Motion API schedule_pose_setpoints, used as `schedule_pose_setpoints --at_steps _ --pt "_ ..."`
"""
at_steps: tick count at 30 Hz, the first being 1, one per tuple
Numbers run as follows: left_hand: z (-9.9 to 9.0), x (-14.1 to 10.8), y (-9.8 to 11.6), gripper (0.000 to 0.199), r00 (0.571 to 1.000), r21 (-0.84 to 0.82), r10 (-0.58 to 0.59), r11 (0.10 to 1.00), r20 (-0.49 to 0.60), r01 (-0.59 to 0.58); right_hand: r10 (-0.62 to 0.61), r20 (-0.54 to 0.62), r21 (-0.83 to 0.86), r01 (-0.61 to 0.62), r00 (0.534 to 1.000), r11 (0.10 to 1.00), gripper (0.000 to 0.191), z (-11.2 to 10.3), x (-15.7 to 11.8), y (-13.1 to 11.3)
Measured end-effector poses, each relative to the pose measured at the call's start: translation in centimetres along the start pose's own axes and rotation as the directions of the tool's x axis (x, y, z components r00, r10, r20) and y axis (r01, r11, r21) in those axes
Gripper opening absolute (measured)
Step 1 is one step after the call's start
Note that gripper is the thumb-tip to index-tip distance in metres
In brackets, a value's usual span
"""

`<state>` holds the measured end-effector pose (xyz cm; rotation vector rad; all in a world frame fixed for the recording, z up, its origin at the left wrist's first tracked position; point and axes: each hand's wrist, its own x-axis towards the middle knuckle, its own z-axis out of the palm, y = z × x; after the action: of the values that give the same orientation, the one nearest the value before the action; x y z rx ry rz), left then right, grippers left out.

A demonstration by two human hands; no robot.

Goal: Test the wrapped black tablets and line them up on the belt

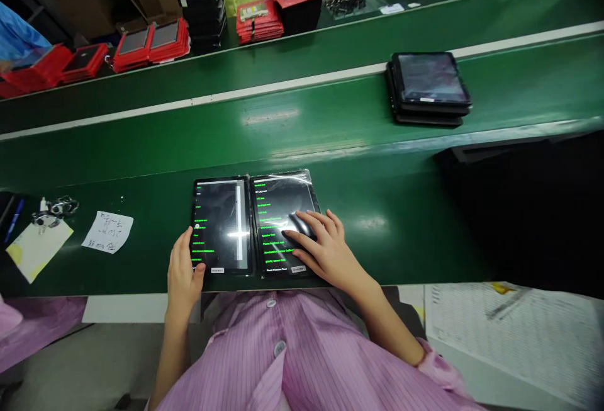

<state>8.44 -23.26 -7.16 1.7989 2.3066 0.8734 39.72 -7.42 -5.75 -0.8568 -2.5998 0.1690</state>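
Note:
Two black tablets lie side by side on the green bench, their screens showing lists of green text. My left hand [184, 272] rests at the left edge of the left tablet [219, 228], thumb near its lower left corner and fingers along the side, apart from the thumb. Over the right tablet [278, 203] is my right hand [325, 247], fingers spread above or on the screen's right half, covering part of the text. Neither hand grips anything. A small white label sits at the bottom of each tablet.
Stacked tablets [429, 84] sit on the green conveyor [236, 118] at the upper right. A handwritten note [107, 232], a yellow-white paper [40, 247] and a blue pen [15, 219] lie left. Red-wrapped stacks [259, 24] line the far shelf. A large black object [533, 209] occupies the right.

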Motion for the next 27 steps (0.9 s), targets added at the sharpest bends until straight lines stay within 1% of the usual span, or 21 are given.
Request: schedule_pose_setpoints --at_steps 5,10,14,16,19,23,27 --pt "0.4 -0.2 -0.6 0.075 0.999 0.010 -0.002 1.000 -0.041 0.002 0.024 0.048 -0.017 -0.023 0.999 1.000 0.036 0.7 -0.1 -0.5" --pt "0.4 0.1 -0.4 0.071 0.998 0.037 0.015 0.999 -0.053 -0.013 0.046 0.041 0.005 -0.046 0.998 0.999 0.042 1.1 0.0 -0.9" --pt "0.1 0.2 -0.5 0.062 1.000 0.060 0.000 0.998 -0.015 0.001 0.054 0.017 0.001 -0.054 0.998 0.999 0.040 1.2 0.0 -0.9" --pt "-0.1 0.1 -0.8 0.068 1.000 0.035 -0.010 0.999 -0.015 0.011 0.073 -0.029 0.002 -0.073 0.997 0.997 0.040 1.0 -0.1 -0.7" --pt "-0.1 0.1 -1.1 0.077 1.000 -0.009 -0.015 1.000 -0.015 0.015 0.144 -0.076 0.005 -0.144 0.987 0.990 0.042 0.4 -0.2 -0.1" --pt "0.0 0.4 -1.1 0.073 1.000 -0.004 0.003 1.000 0.005 -0.003 0.216 -0.067 -0.004 -0.217 0.974 0.976 0.043 0.0 -0.4 0.9" --pt "0.1 1.0 -0.8 0.070 0.998 0.008 0.024 1.000 0.055 -0.025 0.220 -0.049 -0.015 -0.221 0.974 0.975 0.040 0.4 -0.4 1.0"
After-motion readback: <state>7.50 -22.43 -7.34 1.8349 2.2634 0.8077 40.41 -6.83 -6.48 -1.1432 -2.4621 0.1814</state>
